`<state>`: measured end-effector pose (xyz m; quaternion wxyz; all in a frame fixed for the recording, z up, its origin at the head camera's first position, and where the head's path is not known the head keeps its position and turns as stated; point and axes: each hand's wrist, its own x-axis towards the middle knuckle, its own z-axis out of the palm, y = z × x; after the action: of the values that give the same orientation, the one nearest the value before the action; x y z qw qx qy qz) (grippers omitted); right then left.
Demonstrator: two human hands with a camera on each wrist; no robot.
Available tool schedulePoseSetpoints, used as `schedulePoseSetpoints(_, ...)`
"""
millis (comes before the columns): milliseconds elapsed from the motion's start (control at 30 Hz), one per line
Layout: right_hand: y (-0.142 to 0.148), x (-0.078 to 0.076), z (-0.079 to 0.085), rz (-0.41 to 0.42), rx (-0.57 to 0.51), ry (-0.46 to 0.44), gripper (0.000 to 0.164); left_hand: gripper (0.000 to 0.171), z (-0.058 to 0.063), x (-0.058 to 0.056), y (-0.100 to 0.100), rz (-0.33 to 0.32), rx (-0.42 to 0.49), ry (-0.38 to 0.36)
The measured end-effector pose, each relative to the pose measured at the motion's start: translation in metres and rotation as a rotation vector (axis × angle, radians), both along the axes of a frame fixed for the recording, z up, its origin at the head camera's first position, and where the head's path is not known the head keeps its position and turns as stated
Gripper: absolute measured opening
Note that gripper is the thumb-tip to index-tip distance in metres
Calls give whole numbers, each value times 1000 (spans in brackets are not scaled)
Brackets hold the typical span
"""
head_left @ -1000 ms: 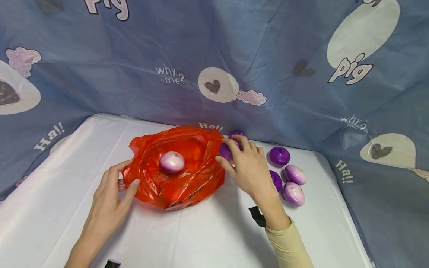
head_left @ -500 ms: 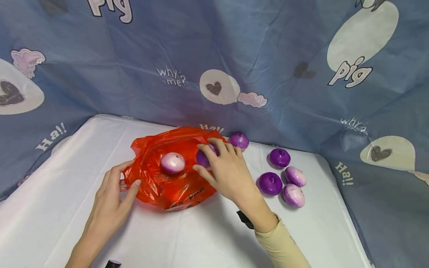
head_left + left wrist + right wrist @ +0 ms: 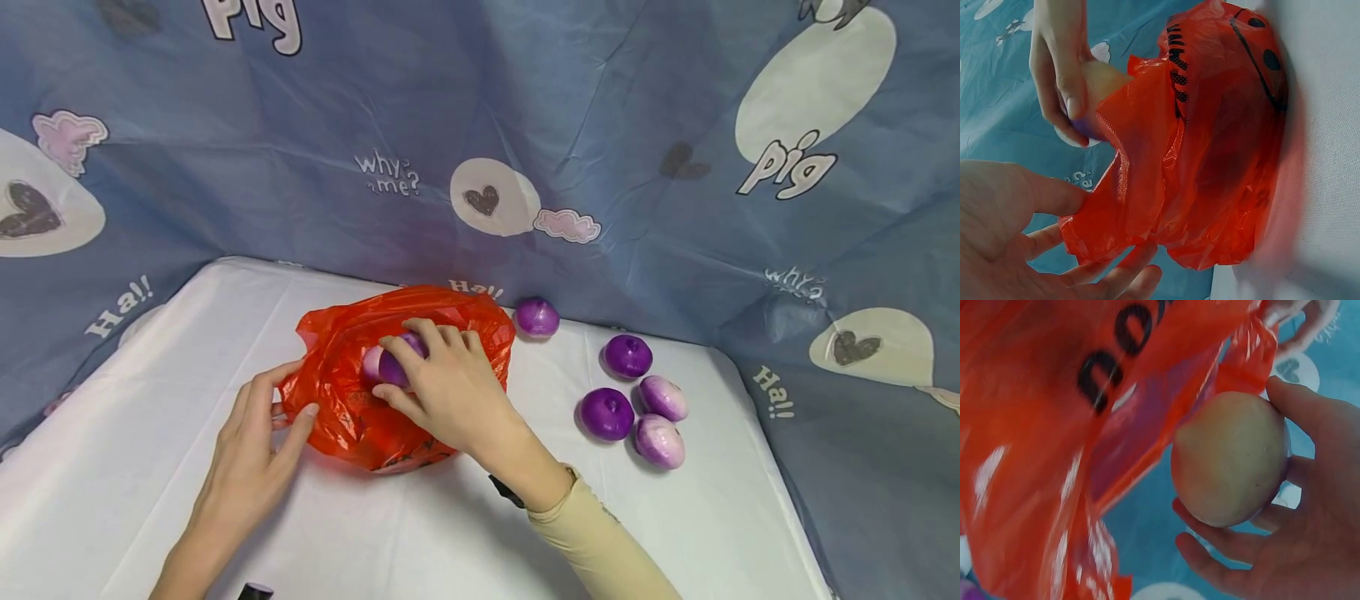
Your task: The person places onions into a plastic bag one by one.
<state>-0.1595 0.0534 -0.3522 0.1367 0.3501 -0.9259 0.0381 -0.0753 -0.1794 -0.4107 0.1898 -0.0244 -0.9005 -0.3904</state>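
The left hand (image 3: 251, 450) pinches the left edge of the red bag (image 3: 337, 437) between thumb and fingers. The right hand (image 3: 457, 392) holds 1 purple onion (image 3: 396, 372), its fingers curled round it with the thumb on the near side.

That held onion is above the bag's opening. Over the last second it has moved left from beside the bag's right edge, while the left hand has stayed at the left edge. So this onion is now over the mouth but not yet let go.

Behind it, partly covered, a pale onion (image 3: 371, 365) shows within the opening; how many more lie in the bag I cannot tell.

Outside the bag, 5 onions sit on the white desk (image 3: 450, 542): 1 purple one (image 3: 537, 318) just beyond the bag's right edge, and a group of 4 (image 3: 607, 414) farther right, 2 purple and 2 paler. A blue printed cloth (image 3: 600, 125) hangs behind.
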Motion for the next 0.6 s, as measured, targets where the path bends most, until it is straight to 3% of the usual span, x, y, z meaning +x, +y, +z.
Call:
schedulePoseSetpoints(300,-28,-1,-10,25,51,11,60,62,0,0,0,-18,3,5)
schedulePoseSetpoints(600,-38,-4,-16,50,38,1,61,61,-2,-1,-2,-10,-2,13)
